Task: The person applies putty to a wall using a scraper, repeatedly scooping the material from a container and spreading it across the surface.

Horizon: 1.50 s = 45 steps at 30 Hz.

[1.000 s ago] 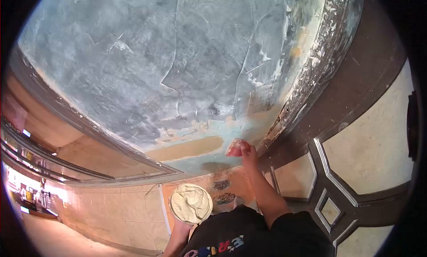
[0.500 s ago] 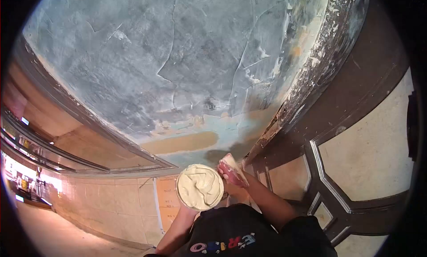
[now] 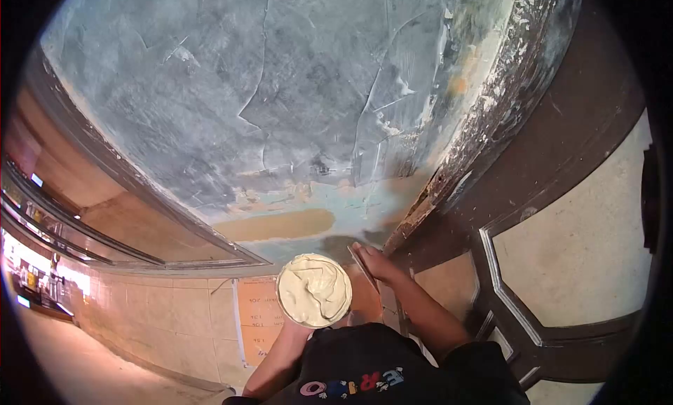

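Observation:
My left hand (image 3: pixel 293 329) holds up a round tub of cream filler (image 3: pixel 313 290) from below; most of the hand is hidden by the tub. My right hand (image 3: pixel 381 265) grips a flat putty knife (image 3: pixel 364 265), seen almost edge-on just right of the tub's rim. Right above them is a blue-grey plastered wall (image 3: pixel 301 104) with cracks. A smooth tan patch of filler (image 3: pixel 277 225) lies low on the wall, above the tub.
A dark door frame with flaking paint (image 3: pixel 484 118) runs along the wall's right edge. Beside it is a dark door with cream panels (image 3: pixel 575 251). A tiled wall (image 3: pixel 168 314) and an orange paper notice (image 3: pixel 254 314) are at lower left.
My right hand came down from the wall by the door frame to the tub's right side. The tub rose and moved slightly right.

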{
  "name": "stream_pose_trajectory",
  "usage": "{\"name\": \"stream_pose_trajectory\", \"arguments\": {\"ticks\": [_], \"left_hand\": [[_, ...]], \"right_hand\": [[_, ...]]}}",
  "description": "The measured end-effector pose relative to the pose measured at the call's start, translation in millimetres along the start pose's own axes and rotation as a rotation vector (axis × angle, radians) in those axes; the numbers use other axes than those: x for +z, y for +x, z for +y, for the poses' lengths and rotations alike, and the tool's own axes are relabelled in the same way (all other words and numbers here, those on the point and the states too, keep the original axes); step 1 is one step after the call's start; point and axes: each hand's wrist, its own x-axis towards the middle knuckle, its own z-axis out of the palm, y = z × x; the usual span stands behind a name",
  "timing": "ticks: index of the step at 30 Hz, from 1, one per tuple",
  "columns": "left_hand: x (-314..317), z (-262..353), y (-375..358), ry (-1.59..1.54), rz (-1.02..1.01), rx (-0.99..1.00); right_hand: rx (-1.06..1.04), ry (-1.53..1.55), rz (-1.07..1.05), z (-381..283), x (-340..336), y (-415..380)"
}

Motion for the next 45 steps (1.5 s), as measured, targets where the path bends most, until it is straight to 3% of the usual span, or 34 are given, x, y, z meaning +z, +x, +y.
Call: {"name": "stream_pose_trajectory", "arguments": {"ticks": [4, 7, 9, 11, 15, 16, 17, 19, 21, 25, 27, 29, 32, 33, 35, 36, 39, 41, 43, 44, 45], "left_hand": [[-5.0, -3.0, 0.7, 0.053, 0.061, 0.007], [-3.9, -1.3, 2.8, 0.041, 0.092, -0.006], [5.4, 4.8, -0.1, -0.002, 0.017, 0.026], [-10.1, 6.6, -2.7, 0.047, 0.055, 0.096], [-2.2, 7.4, -7.0, -0.003, 0.091, 0.092], [-1.8, 7.2, -7.1, -0.007, 0.077, 0.093], [-1.1, 7.5, -6.7, -0.011, 0.064, 0.091], [6.9, 8.7, -7.6, 0.023, 0.096, 0.086], [-3.4, 12.3, -6.8, 0.04, 0.075, 0.062], [7.8, 12.7, -5.8, 0.013, 0.103, 0.024], [7.4, 7.3, -3.2, -0.001, 0.054, 0.018], [4.5, 0.8, -2.1, 0.027, 0.055, 0.031], [5.2, -0.5, -4.1, 0.054, -0.041, 0.03], [6.3, 2.5, -4.6, 0.069, -0.015, 0.034], [11.2, 4.9, -6.2, 0.08, 0.013, 0.046], [16.3, 5.5, -5.6, 0.086, 0.019, 0.064], [16.7, 5.3, -3.2, 0.045, 0.009, 0.057], [13.1, 6.8, -1.2, -0.043, -0.03, 0.001], [11.5, 10.5, -6.0, -0.09, -0.049, -0.017], [11.7, 13.8, -10.0, -0.062, -0.045, 0.035], [11.7, 18.4, -11.9, -0.034, -0.045, 0.088]], "right_hand": [[-0.175, -0.159, 0.043, -17.2, 23.7, -1.6], [-0.169, -0.328, 0.067, -1.4, 23.7, 14.0], [-0.23, -0.32, 0.111, 10.8, 10.9, 14.5], [-0.05, -0.338, 0.037, 19.5, 1.8, 23.6], [-0.191, -0.086, 0.022, -8.9, 8.8, 10.6], [-0.199, -0.212, -0.073, -18.6, 7.0, 7.0], [-0.199, -0.209, -0.07, -15.2, 7.4, 9.4], [-0.269, -0.491, -0.072, -9.5, 6.8, 14.6], [-0.197, -0.591, -0.015, -1.7, -5.9, 18.5], [-0.219, -0.303, 0.109, -5.0, -2.2, 23.9], [-0.202, 0.16, -0.178, 5.9, 11.8, 38.6], [-0.167, 0.283, -0.147, 12.9, 26.3, 43.6], [-0.41, -0.577, 0.232, 16.0, 12.9, 45.8], [-0.415, -0.577, 0.232, 22.8, 4.6, 49.5], [-0.043, 0.252, -0.123, 40.6, -4.7, 61.4], [-0.155, 0.569, -0.288, 41.8, -4.7, 58.3], [-0.017, 0.517, -0.431, 17.2, 13.2, 53.8], [-0.12, 0.682, -0.536, 2.8, 29.8, 37.2], [-0.237, -0.079, -0.18, -2.7, 39.3, 38.1], [-0.123, -0.335, -0.127, -11.0, 25.5, 36.8], [-0.13, -0.342, -0.13, -3.7, 17.8, 39.9]]}}
